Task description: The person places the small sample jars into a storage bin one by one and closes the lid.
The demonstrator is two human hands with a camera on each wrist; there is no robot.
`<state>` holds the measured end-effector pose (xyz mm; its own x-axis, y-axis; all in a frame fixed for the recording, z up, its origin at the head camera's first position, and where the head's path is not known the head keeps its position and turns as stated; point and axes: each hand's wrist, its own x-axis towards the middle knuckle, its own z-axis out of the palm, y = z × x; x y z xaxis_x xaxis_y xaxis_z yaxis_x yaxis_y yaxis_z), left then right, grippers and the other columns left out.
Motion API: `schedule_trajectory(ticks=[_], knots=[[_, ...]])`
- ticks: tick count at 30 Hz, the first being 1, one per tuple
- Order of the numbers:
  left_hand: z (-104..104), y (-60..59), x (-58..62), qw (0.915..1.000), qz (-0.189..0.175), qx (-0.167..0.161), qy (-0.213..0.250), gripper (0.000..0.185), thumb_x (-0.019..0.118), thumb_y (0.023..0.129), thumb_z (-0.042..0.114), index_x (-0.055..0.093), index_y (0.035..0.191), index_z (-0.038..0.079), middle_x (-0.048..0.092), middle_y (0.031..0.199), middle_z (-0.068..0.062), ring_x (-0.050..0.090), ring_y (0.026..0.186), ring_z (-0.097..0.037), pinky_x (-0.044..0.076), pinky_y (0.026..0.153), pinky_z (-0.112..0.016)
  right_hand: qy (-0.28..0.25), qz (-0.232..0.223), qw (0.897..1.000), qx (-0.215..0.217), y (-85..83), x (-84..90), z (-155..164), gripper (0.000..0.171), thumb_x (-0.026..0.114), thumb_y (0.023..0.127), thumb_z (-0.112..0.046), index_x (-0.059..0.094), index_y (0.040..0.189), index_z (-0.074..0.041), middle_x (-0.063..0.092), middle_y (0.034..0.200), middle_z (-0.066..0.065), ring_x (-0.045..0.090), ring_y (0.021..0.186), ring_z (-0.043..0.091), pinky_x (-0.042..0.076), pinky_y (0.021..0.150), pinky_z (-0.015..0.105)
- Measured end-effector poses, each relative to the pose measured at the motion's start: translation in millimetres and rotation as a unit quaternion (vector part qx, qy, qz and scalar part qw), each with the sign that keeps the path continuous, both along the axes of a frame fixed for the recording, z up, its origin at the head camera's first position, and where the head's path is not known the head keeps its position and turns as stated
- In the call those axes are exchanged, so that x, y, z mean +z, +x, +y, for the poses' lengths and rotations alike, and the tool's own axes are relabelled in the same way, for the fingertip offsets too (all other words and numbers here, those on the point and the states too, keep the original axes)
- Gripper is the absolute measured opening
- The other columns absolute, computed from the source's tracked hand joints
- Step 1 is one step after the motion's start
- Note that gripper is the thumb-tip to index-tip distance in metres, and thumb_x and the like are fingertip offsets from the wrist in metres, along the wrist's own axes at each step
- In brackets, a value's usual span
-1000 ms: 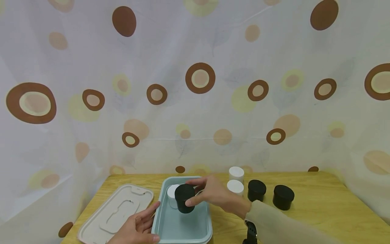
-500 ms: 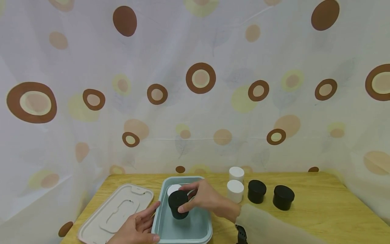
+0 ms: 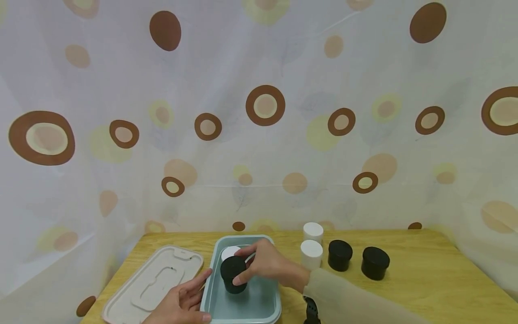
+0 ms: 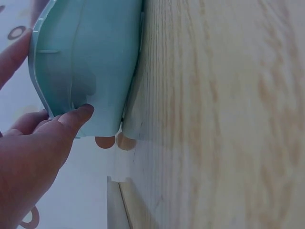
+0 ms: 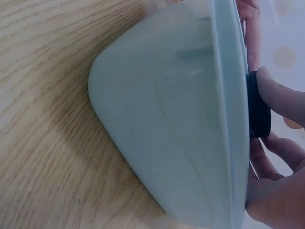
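Carefully: my right hand (image 3: 269, 265) pinches the black jar (image 3: 233, 274) inside the bin (image 3: 210, 288); left hand (image 3: 182, 303), fingers straight, braces its wall. I'd lower it upright beside the white jar (image 3: 229, 252).

staged recording booth | spotted curtain (image 3: 259, 112) backdrop | wooden table (image 3: 425, 279)

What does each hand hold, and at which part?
The right hand grips the black jar by its top sides. The left hand only rests against the tub wall.
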<state>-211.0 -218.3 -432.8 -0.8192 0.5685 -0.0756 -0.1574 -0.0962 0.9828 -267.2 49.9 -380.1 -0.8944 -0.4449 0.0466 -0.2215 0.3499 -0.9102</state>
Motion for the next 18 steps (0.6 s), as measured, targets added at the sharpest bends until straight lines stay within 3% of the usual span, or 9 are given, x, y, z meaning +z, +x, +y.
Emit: schedule_trajectory(ticks=[11, 18], knots=[[-3.3, 0.2, -3.5, 0.9996, 0.010, -0.022, 0.015, 0.094, 0.068, 0.101, 0.005, 0.000, 0.165, -0.003, 0.000, 0.170, -0.025, 0.020, 0.154, -0.037, 0.043, 0.113, -0.036, -0.005, -0.015, 1.000, -0.025, 4.0, -7.6, -12.3, 0.050, 0.098, 0.065, 0.002, 0.082, 0.112, -0.004, 0.078, 0.105, 0.003, 0.070, 0.079, 0.018, 0.057, 0.076, 0.032], [-2.8, 0.3, -2.9, 0.9998, 0.006, -0.015, 0.012, 0.094, 0.069, 0.101, 0.006, 0.001, 0.166, -0.002, 0.002, 0.170, -0.025, 0.021, 0.154, -0.038, 0.044, 0.113, -0.037, 0.036, 0.022, 0.998, -0.043, 5.3, -9.3, -17.8, 0.047, 0.102, 0.061, -0.002, 0.083, 0.104, -0.005, 0.078, 0.092, -0.001, 0.068, 0.079, 0.013, 0.057, 0.073, 0.030]])
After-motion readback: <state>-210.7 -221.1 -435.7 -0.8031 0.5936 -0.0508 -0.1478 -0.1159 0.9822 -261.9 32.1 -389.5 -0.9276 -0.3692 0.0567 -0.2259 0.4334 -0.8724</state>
